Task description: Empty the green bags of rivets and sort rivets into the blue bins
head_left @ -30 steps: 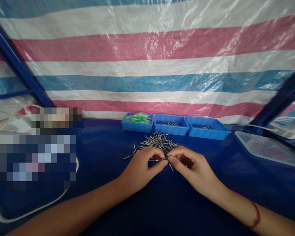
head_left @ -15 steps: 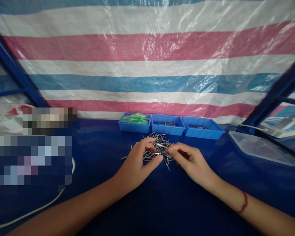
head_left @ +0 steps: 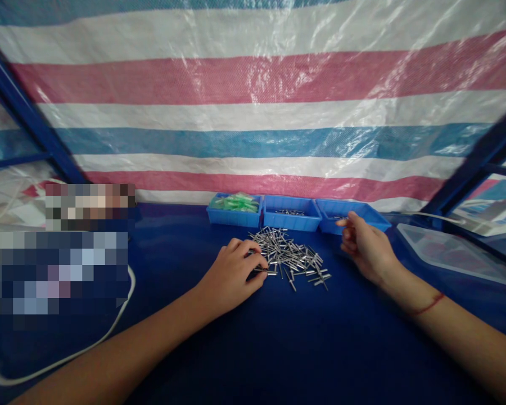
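A loose pile of silver blind rivets (head_left: pixel 290 253), thin pins with thicker sleeves, lies on the blue table. At the pile's left edge is my left hand (head_left: pixel 238 275), its fingers curled down and its thumb and forefinger closing on a rivet (head_left: pixel 261 270). My right hand (head_left: pixel 369 244) is raised at the front of the right blue bin (head_left: pixel 373 217), covering part of it. Its fingers are curled in with thumb and forefinger close together; what they hold, if anything, is too small to make out. A few rivets show inside that bin.
The middle blue bin (head_left: pixel 293 222) holds rivets, and the left blue bin (head_left: pixel 235 217) holds green-and-clear plastic packets (head_left: pixel 238 202). A clear plastic lid (head_left: pixel 451 253) lies at right. A white cable (head_left: pixel 126 304) loops at left beside blurred-out items. Striped sheeting (head_left: pixel 253 140) hangs behind.
My right hand has moved right and away from the pile to the right bin, uncovering more rivets. My left hand has shifted slightly, its fingers now lower and more curled at the pile's edge.
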Demonstrator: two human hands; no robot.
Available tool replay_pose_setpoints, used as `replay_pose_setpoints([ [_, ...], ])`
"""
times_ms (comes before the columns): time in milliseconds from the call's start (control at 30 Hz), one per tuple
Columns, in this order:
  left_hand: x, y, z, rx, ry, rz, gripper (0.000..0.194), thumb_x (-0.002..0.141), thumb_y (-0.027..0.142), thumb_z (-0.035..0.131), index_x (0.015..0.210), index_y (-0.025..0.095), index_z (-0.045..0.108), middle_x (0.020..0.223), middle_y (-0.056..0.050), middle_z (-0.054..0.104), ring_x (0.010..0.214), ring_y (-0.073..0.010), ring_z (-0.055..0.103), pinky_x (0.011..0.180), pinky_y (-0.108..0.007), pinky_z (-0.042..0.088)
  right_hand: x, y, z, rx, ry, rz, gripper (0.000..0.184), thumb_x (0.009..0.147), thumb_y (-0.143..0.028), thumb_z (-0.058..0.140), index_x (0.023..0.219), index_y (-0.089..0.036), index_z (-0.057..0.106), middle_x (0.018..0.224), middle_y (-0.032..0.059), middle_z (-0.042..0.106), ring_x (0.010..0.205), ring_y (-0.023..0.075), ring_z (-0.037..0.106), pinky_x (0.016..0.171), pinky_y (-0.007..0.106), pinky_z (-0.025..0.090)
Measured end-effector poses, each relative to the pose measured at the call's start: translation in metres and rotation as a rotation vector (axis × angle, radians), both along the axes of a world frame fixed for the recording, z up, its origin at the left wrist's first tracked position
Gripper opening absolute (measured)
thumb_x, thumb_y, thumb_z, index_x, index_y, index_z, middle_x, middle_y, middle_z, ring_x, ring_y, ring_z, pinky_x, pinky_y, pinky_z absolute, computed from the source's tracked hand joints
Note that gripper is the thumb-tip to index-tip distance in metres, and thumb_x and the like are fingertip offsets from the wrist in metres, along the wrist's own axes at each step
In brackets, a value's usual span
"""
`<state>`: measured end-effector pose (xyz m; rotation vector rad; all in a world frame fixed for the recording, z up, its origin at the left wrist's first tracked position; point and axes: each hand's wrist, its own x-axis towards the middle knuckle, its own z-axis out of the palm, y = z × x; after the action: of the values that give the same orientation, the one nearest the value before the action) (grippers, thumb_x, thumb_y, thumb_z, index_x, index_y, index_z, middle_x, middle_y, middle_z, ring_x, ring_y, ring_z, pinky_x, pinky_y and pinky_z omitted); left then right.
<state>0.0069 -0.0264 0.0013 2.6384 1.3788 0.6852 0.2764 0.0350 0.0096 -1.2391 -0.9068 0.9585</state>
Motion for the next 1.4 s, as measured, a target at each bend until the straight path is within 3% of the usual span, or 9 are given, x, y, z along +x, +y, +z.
replay_pose_setpoints([
  [167,0.0,-0.001,-0.001,0.031,0.043,-0.038,0.015,0.09,0.028,0.05,0.086,0.022,0.063,0.107,-0.003,0.057,0.097,-0.0211,0.047,0.084,-0.038,0.039,-0.026,-0.02,-0.005,0.007,-0.09,0.139,0.036,0.072,-0.049,0.062,0.061,-0.016,0.061,0.047,-0.0047,0.044,0.039,0.0049,0.035,0.037,0.019,0.027],
  [233,0.001,-0.002,-0.001,0.027,0.055,-0.033,0.016,0.091,0.028,0.049,0.086,0.022,0.063,0.107,-0.003,0.057,0.096,-0.0209,0.047,0.083,-0.037,0.039,-0.036,-0.031,-0.007,0.039,-0.23,0.243,0.037,0.074,-0.05,0.062,0.059,-0.015,0.063,0.048,-0.0028,0.047,0.043,0.0064,0.039,0.04,0.02,0.029],
  [367,0.006,-0.003,0.0,0.01,0.085,-0.015,0.017,0.092,0.026,0.045,0.088,0.022,0.062,0.105,-0.003,0.057,0.095,-0.021,0.047,0.079,-0.035,0.038,-0.051,-0.051,-0.011,0.253,-0.644,0.478,0.041,0.086,-0.045,0.048,0.06,-0.017,0.062,0.052,-0.0014,0.05,0.049,0.0096,0.045,0.048,0.023,0.035],
  [500,0.011,-0.005,0.0,0.022,0.059,0.02,0.018,0.093,0.025,0.042,0.09,0.021,0.059,0.108,-0.004,0.057,0.098,-0.0215,0.047,0.08,-0.036,0.038,-0.056,-0.063,-0.011,0.476,-0.835,0.506,0.03,0.088,-0.034,0.049,0.065,-0.018,0.059,0.061,0.0004,0.056,0.057,0.0118,0.052,0.056,0.025,0.04],
  [600,0.015,-0.008,0.002,0.016,-0.051,0.033,0.017,0.094,0.025,0.041,0.091,0.02,0.057,0.101,-0.003,0.059,0.094,-0.0194,0.049,0.081,-0.035,0.038,-0.057,-0.065,-0.011,0.531,-0.846,0.46,0.013,0.085,-0.03,0.054,0.085,-0.02,0.063,0.068,0.0005,0.06,0.058,0.0119,0.054,0.054,0.024,0.042],
  [667,0.017,-0.011,0.004,-0.011,-0.165,0.009,0.015,0.094,0.024,0.042,0.089,0.019,0.055,0.094,-0.002,0.06,0.089,-0.0171,0.051,0.081,-0.033,0.038,-0.057,-0.066,-0.012,0.541,-0.836,0.453,0.015,0.083,-0.029,0.057,0.095,-0.021,0.062,0.071,0.0005,0.061,0.058,0.0119,0.055,0.052,0.024,0.043],
  [867,0.022,-0.017,0.004,-0.112,-0.383,-0.096,0.009,0.091,0.022,0.047,0.088,0.019,0.055,0.086,-0.001,0.061,0.082,-0.0145,0.055,0.079,-0.028,0.041,-0.057,-0.066,-0.015,0.517,-0.76,0.533,0.01,0.084,-0.029,0.058,0.084,-0.022,0.064,0.071,0.0022,0.062,0.061,0.0141,0.057,0.055,0.026,0.045],
  [1067,0.022,-0.016,0.002,-0.124,-0.419,-0.111,0.008,0.089,0.024,0.052,0.093,0.019,0.057,0.088,-0.001,0.063,0.083,-0.0147,0.057,0.079,-0.028,0.042,-0.061,-0.068,-0.016,0.464,-0.636,0.53,0.011,0.083,-0.03,0.059,0.083,-0.021,0.065,0.071,0.002,0.061,0.06,0.0129,0.055,0.054,0.025,0.045],
  [1400,0.023,-0.015,0.002,-0.124,-0.401,-0.13,0.01,0.088,0.025,0.052,0.087,0.019,0.059,0.085,-0.001,0.064,0.081,-0.0152,0.058,0.078,-0.029,0.044,-0.062,-0.071,-0.013,0.455,-0.604,0.516,0.014,0.082,-0.032,0.059,0.079,-0.02,0.064,0.067,0.0012,0.058,0.057,0.0119,0.052,0.052,0.025,0.044],
])
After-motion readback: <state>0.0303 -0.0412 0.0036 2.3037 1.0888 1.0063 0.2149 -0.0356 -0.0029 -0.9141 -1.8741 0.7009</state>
